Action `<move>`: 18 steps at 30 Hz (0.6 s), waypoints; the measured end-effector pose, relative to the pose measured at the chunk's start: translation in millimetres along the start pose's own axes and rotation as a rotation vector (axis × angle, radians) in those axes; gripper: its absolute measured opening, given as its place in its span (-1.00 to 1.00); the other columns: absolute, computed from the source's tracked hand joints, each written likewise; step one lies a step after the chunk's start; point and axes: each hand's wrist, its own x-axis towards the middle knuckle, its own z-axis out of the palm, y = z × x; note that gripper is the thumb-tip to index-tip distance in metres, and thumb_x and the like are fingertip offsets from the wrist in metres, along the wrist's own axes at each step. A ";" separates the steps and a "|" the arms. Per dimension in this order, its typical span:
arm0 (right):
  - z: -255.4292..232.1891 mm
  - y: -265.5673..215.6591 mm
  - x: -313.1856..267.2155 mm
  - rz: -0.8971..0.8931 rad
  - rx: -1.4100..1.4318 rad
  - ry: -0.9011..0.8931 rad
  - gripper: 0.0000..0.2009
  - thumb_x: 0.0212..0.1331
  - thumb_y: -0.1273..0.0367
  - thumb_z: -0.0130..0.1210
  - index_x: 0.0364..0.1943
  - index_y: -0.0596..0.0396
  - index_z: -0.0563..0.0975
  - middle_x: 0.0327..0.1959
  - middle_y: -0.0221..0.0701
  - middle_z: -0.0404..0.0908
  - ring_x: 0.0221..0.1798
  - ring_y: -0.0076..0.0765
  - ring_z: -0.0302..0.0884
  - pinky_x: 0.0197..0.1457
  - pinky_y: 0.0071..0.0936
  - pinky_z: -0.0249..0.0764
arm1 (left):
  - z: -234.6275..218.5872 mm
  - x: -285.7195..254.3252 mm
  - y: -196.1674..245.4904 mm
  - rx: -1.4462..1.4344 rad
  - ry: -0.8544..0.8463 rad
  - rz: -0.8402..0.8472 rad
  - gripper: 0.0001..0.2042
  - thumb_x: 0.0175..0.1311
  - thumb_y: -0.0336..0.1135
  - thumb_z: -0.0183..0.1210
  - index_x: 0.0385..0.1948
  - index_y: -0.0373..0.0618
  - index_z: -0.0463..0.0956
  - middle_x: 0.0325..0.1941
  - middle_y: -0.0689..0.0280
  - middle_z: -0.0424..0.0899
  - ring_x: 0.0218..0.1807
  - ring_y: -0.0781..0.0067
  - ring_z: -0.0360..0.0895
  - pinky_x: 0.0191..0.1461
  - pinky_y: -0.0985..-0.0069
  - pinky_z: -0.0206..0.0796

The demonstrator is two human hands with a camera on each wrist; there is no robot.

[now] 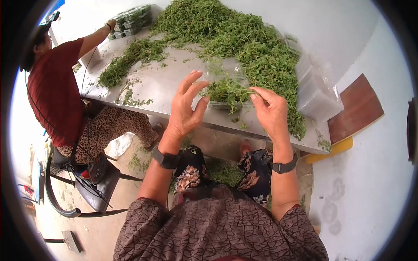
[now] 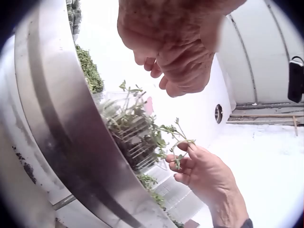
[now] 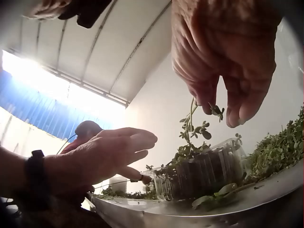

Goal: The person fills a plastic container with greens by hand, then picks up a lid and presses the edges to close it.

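My right hand (image 1: 272, 112) pinches a sprig of small-leaved greens (image 3: 191, 124) between thumb and fingertips. The sprig trails over a clear plastic clamshell box (image 3: 202, 173), which sits near the table's front edge with its lid raised. Leafy stems (image 1: 228, 92) fill the box and poke above its rim. Left of the box, my left hand (image 1: 185, 106) is held up with fingers apart and nothing between them. In the left wrist view its fingers look bent, while the right hand (image 2: 206, 175) holds the sprig's end.
A large heap of greens (image 1: 261, 56) covers the table's back and right. Nested clear boxes (image 1: 318, 93) stand at the right end. Another person (image 1: 61, 87), seated left, reaches toward stacked filled boxes (image 1: 130, 19). A smaller greens pile (image 1: 128, 61) lies on the metal table (image 1: 152, 93).
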 end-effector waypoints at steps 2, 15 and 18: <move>0.7 -2.9 -2.8 -0.028 0.015 0.022 -0.81 0.09 0.44 0.18 -0.20 0.18 0.64 -0.36 -0.26 0.67 -0.51 -0.44 0.51 -0.42 -0.54 0.42 | 0.9 1.0 12.6 0.021 0.052 0.077 -0.61 0.10 -0.48 0.16 0.04 -0.12 0.50 0.26 0.14 0.40 0.36 0.04 0.24 0.36 0.18 0.15; -21.3 -40.1 -34.4 -0.347 0.115 -0.037 -0.89 0.01 0.52 0.16 -0.37 0.28 0.60 -0.43 -0.21 0.63 -0.44 -0.23 0.59 -0.39 -0.44 0.47 | 15.5 -7.5 72.2 0.094 -0.138 0.276 -0.52 0.02 -0.62 0.13 0.09 -0.19 0.41 -0.01 0.09 0.52 0.09 0.05 0.46 0.36 0.08 0.15; -24.1 -41.0 -49.1 -0.202 0.143 -0.143 -0.92 0.00 0.54 0.15 -0.41 0.28 0.58 -0.46 -0.21 0.61 -0.45 -0.19 0.56 -0.40 -0.41 0.45 | 12.2 -24.1 89.9 -0.237 -0.189 0.016 -0.63 0.10 -0.62 0.07 0.01 -0.22 0.46 -0.16 0.09 0.55 -0.11 0.05 0.55 0.03 0.28 0.40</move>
